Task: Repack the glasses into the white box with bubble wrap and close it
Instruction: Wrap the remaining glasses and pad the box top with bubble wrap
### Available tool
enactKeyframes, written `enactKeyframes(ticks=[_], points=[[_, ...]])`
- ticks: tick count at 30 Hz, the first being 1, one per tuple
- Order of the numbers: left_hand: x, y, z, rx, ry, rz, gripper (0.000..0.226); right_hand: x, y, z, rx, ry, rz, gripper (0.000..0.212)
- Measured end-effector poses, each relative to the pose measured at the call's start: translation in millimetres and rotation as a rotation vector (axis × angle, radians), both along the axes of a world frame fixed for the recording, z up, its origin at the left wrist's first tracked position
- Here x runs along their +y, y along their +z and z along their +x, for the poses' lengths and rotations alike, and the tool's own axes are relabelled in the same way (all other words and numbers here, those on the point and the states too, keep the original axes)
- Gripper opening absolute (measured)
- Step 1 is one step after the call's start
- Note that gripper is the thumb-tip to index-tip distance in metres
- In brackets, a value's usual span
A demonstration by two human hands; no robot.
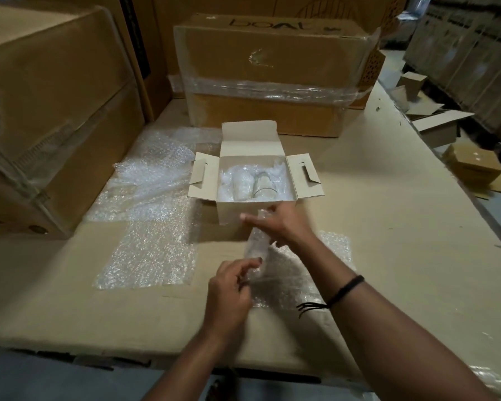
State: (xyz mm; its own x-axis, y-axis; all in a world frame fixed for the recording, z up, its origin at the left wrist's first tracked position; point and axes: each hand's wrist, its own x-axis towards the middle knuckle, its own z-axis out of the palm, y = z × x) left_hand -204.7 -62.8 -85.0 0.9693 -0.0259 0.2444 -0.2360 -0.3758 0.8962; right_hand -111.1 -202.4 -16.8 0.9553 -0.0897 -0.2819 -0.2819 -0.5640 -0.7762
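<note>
The white box [232, 211] stands open in the middle of the cardboard table, its flaps spread out. Inside lie glasses [253, 185] bedded in bubble wrap. Just in front of the box I hold a glass rolled in bubble wrap [256, 246] between both hands. My right hand [278, 224] grips its far end, and my left hand [229, 287] pinches its near end. A bubble wrap sheet [298, 273] lies under my hands.
Loose bubble wrap sheets [154, 180] lie left of the box, another flat sheet [148, 256] nearer me. Large brown cartons stand at the left [49, 111] and behind [272, 73]. Small cardboard boxes [440, 125] litter the floor at the right.
</note>
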Motion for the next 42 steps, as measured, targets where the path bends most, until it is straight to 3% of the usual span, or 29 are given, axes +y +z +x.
enactKeyframes(ticks=[4, 6, 8, 9, 11, 13, 15, 19, 22, 24, 28, 30, 32, 34, 38, 42], points=[[-0.4, -4.2, -7.0, -0.181, -0.008, 0.171, 0.067, -5.9, -5.9, 1.2, -0.055, -0.111, 0.162, 0.019], [3.8, -6.6, -5.6, -0.141, 0.113, 0.239, 0.077, -24.9, -5.0, -0.3, -0.050, -0.192, 0.383, 0.019], [4.7, -7.5, 1.0, 0.048, 0.131, 0.345, 0.093, -48.6, -3.0, -0.8, -0.016, -0.241, 0.562, 0.027], [4.0, -7.9, 3.8, 0.121, 0.102, 0.405, 0.090, -60.0, -2.4, -0.8, 0.006, -0.255, 0.631, 0.030], [-2.1, -5.2, 7.9, 0.131, 0.039, 0.383, 0.057, -81.0, -1.5, -2.6, 0.037, -0.275, 0.710, 0.028], [-8.6, 1.7, 11.0, 0.111, 0.038, 0.195, 0.036, -100.2, -3.5, -7.4, 0.041, -0.294, 0.699, 0.029], [-10.1, 8.3, 13.5, 0.018, 0.020, 0.107, 0.034, -117.1, -7.1, -14.1, 0.006, -0.337, 0.628, 0.031], [-11.8, 5.4, 12.3, -0.118, -0.129, 0.222, 0.023, -133.8, -18.9, -27.2, -0.057, -0.433, 0.563, 0.025], [-20.5, -0.9, 9.2, 0.011, -0.241, 0.713, 0.073, -134.4, -31.2, -29.6, -0.044, -0.444, 0.605, 0.021], [-26.7, 0.6, 10.6, 0.121, -0.242, 0.833, 0.095, -131.5, -35.2, -29.8, -0.021, -0.443, 0.667, 0.020], [-41.6, 5.6, 18.1, 0.147, -0.168, 0.514, 0.074, -129.4, -35.7, -29.6, -0.013, -0.463, 0.696, 0.021], [-46.2, 8.7, 20.1, 0.298, -0.175, 0.195, 0.050, -130.7, -35.1, -30.8, -0.024, -0.461, 0.658, 0.024], [-48.6, 11.3, 16.9, 0.365, -0.143, 0.000, 0.024, -133.4, -35.3, -31.3, -0.050, -0.463, 0.588, 0.026], [-42.5, 8.9, 22.4, 0.224, -0.060, 0.021, 0.013, -137.0, -30.0, -34.7, -0.081, -0.479, 0.568, 0.029], [-18.5, 3.1, 32.5, -0.159, -0.091, 0.203, 0.024, -154.6, -34.6, -44.3, -0.114, -0.465, 0.409, 0.027], [-3.9, -5.3, 40.0, -0.200, -0.229, 0.401, 0.035, -155.4, -39.8, -54.8, -0.058, -0.341, 0.239, 0.014]])
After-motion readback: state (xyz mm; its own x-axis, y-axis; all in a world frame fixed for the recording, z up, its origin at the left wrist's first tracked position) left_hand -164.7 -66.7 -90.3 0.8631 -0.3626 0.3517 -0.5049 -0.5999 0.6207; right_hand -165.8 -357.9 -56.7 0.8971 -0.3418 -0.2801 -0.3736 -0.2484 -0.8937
